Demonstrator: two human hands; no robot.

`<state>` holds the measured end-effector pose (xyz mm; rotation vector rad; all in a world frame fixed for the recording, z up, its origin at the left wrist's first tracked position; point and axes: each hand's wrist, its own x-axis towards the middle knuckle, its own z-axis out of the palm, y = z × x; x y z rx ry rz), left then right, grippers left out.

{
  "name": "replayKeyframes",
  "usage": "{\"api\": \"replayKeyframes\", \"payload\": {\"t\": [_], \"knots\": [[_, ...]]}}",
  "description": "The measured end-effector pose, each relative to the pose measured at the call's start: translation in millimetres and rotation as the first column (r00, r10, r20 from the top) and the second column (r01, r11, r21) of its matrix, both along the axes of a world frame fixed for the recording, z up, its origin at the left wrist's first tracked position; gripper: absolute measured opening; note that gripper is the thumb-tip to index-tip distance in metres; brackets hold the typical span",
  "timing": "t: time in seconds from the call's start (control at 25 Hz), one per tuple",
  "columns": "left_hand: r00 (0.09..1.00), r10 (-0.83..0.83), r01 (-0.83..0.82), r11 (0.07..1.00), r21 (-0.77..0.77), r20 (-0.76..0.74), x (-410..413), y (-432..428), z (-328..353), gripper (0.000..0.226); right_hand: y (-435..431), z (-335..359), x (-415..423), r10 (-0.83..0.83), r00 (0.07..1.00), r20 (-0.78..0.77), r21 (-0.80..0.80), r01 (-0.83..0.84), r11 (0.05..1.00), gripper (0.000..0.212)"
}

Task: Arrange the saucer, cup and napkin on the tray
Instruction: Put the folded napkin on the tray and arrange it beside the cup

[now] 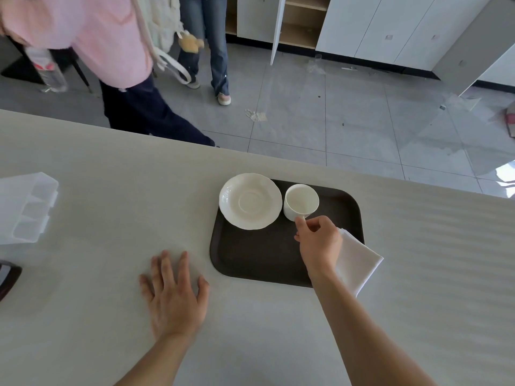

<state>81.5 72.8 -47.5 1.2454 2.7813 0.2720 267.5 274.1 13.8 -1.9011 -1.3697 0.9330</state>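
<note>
A dark brown tray [259, 254] lies on the pale counter. A white saucer [250, 201] rests on its far left corner, overhanging the rim a little. To the right of the saucer stands a white cup [301, 201] on the tray, upright and empty. My right hand [319, 242] pinches the cup's handle from the near side. Under that hand, a folded white napkin [358, 260] lies across the tray's right edge, half on the counter. My left hand [175, 291] lies flat on the counter left of the tray, fingers spread, holding nothing.
A clear plastic container [26, 207] sits at the counter's left side, with a dark object [7, 277] at the left edge. Beyond the counter's far edge two people stand on the grey tiled floor, with white cabinets behind.
</note>
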Motion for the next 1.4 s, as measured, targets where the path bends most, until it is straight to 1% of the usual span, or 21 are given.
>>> {"api": "replayKeyframes", "payload": {"t": [0.52, 0.76, 0.88, 1.0, 1.08, 1.16, 1.24, 1.32, 1.36, 1.4], "knots": [[1.000, 0.003, -0.003, 1.000, -0.004, -0.004, 0.5, 0.1, -0.7, 0.068, -0.9, 2.0, -0.2, 0.004, 0.999, -0.034, -0.012, -0.005, 1.000, 0.027], [1.000, 0.004, -0.004, 1.000, 0.020, -0.014, -0.3, 0.5, -5.2, 0.068, -2.3, 3.9, 4.5, 0.030, 0.996, -0.082, -0.034, -0.033, 0.999, 0.026], [1.000, 0.002, -0.002, 1.000, 0.026, -0.017, -1.0, 0.2, -8.0, 0.068, -4.2, 5.9, 10.4, 0.042, 0.995, -0.095, -0.024, -0.044, 0.999, 0.023], [1.000, 0.001, 0.000, 1.000, 0.029, -0.019, -2.4, -0.3, -10.7, 0.068, -4.7, 10.6, 36.0, 0.044, 0.996, -0.079, 0.005, -0.044, 0.999, 0.016], [1.000, -0.001, 0.001, 1.000, 0.028, -0.016, -2.6, -0.7, -11.9, 0.068, -0.9, 15.1, 61.3, 0.057, 0.998, -0.022, 0.036, -0.056, 0.998, 0.014], [1.000, 0.001, -0.001, 1.000, 0.027, -0.013, -2.7, -0.5, -12.5, 0.068, 4.5, 20.9, 84.7, 0.071, 0.995, 0.076, 0.061, -0.076, 0.995, 0.015], [1.000, 0.003, -0.003, 1.000, 0.029, -0.006, -2.5, -0.3, -12.4, 0.069, 8.7, 25.0, 103.0, 0.081, 0.971, 0.227, 0.128, -0.112, 0.985, 0.014], [1.000, 0.008, -0.008, 0.999, 0.034, -0.001, -2.7, -0.4, -12.2, 0.069, 11.8, 26.8, 118.1, 0.069, 0.912, 0.403, 0.189, -0.157, 0.969, 0.001], [1.000, 0.008, -0.008, 0.999, 0.034, 0.001, -2.6, -0.3, -11.9, 0.069, 13.5, 27.3, 124.2, 0.077, 0.868, 0.490, 0.169, -0.181, 0.969, 0.011], [1.000, 0.007, -0.007, 0.999, 0.035, 0.003, -2.7, -0.2, -11.5, 0.070, 15.7, 26.5, 130.7, 0.122, 0.822, 0.556, 0.091, -0.206, 0.974, 0.025]]}}
